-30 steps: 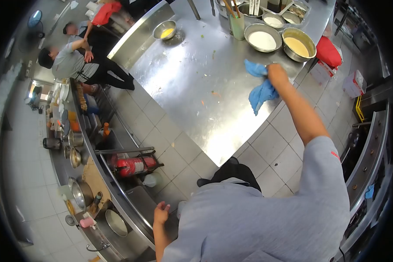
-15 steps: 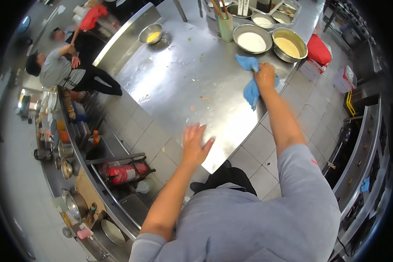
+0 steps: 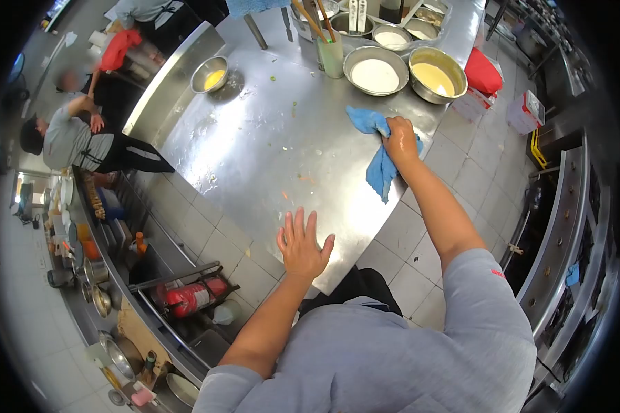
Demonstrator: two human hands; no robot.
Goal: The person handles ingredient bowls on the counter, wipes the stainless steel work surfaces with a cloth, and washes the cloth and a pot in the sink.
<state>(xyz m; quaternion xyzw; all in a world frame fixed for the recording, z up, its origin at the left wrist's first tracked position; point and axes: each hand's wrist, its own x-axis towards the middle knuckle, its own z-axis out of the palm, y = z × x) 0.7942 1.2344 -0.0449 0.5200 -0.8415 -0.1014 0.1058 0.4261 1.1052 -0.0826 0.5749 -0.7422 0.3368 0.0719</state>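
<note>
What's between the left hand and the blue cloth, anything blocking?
Nothing visible blocks it: only bare steel tabletop lies between the left hand and the blue cloth, which the right hand grips. Orange scraps lie ahead of the left hand, off that line.

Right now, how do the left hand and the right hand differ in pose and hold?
The left hand is spread, fingers apart, while the right hand is closed on the blue cloth. The left hand is at the steel table's near corner; the right hand is farther out, closer to the yellow-filled bowl. Both are bare, with their backs toward the camera.
</note>
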